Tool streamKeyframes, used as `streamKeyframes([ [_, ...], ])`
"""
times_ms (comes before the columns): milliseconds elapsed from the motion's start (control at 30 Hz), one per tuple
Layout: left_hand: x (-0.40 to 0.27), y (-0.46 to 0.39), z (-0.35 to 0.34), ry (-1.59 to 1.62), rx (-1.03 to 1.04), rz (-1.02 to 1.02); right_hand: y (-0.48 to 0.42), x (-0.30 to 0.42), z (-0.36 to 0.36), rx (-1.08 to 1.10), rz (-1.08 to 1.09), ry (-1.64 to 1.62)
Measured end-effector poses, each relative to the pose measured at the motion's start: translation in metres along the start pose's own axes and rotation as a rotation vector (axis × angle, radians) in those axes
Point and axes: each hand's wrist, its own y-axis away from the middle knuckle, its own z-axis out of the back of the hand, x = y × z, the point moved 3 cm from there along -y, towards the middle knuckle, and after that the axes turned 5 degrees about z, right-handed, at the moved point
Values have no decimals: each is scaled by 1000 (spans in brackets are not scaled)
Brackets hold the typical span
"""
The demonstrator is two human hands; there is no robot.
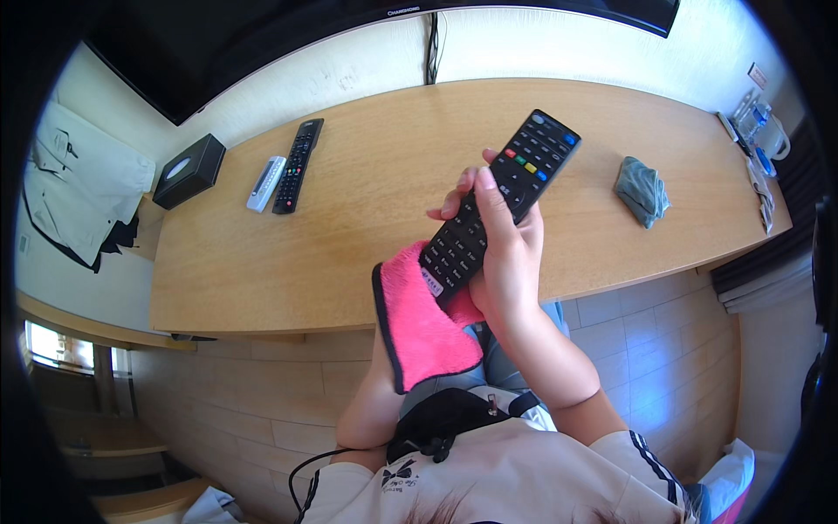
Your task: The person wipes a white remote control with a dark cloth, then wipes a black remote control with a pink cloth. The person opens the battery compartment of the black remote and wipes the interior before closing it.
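My right hand (pixel 507 245) grips a black remote control (pixel 504 196) with several coloured buttons, its thumb along the button face and fingertips showing past the left edge. The remote is tilted above the table, its top end pointing away and to the right. A pink microfibre cloth (pixel 425 327) with black edging wraps around the remote's lower end. The cloth covers my left hand, so its fingers are hidden; only my left forearm (pixel 370 399) shows below it. The cloth is held against the remote from the left hand's side.
On the wooden table (pixel 380 196) lie another black remote (pixel 298 167), a white remote (pixel 266 185), a black tissue box (pixel 190 171) and a folded grey-green cloth (pixel 641 191). A kettle (pixel 778 139) and bottle (pixel 756 118) stand far right. A television (pixel 275 39) overhangs the back edge.
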Motion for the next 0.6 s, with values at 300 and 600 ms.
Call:
streamKeyframes([
  [300,11,3,5,285,-219,79,-14,2,8,130,-402,-245],
  [600,17,7,4,99,-299,-81,-19,5,13,-58,-268,-131],
])
